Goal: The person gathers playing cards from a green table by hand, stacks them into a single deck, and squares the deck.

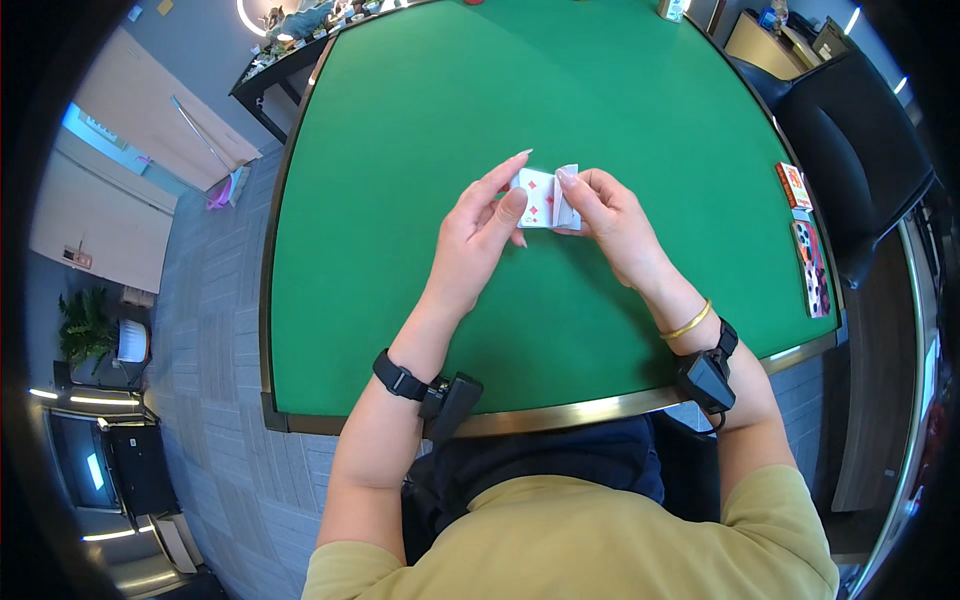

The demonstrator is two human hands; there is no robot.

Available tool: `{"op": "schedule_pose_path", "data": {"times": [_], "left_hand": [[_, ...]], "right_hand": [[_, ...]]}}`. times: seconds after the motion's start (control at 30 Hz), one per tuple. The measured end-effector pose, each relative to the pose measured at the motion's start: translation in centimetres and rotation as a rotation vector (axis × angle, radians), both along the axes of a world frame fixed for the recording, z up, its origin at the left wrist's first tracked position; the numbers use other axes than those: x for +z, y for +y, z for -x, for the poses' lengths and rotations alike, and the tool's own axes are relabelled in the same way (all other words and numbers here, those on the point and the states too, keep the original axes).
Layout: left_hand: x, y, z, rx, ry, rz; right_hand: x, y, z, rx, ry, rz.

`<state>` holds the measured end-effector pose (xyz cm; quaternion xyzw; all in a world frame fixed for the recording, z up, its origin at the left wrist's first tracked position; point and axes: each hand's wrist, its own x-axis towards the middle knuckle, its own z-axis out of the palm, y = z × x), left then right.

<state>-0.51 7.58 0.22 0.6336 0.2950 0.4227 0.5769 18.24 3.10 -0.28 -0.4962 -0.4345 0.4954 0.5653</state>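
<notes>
Both hands hold a deck of playing cards [537,201] above the green felt table top [420,135]. My left hand [484,214] grips the deck's left end, thumb on the near side and fingers along the far side. A diamond card faces up on top. At the right end, my right hand [607,214] pinches a few cards [567,196] that stand bent or lifted from the rest, the thumb pressing on their upper edge. Fingers hide part of the deck, so how the lower cards lie cannot be told.
On the table's right side lie a red and white card box [793,186] and a long patterned box [811,270]. A black chair [847,142] stands beyond that edge. A metal-trimmed table edge [570,412] runs below my forearms. Strapped devices [454,401] sit on both forearms.
</notes>
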Motion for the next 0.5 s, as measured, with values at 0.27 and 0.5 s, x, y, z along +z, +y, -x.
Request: {"op": "schedule_pose_path", "data": {"times": [0.27,0.5], "left_hand": [[-0.3,0.5,0.5,0.213,0.181,-0.056],[-0.9,1.2,1.2,0.176,0.255,-0.121]], "right_hand": [[0.7,-0.3,0.0,-0.031,0.189,0.067],[2.0,-0.9,0.9,0.124,0.373,0.026]]}}
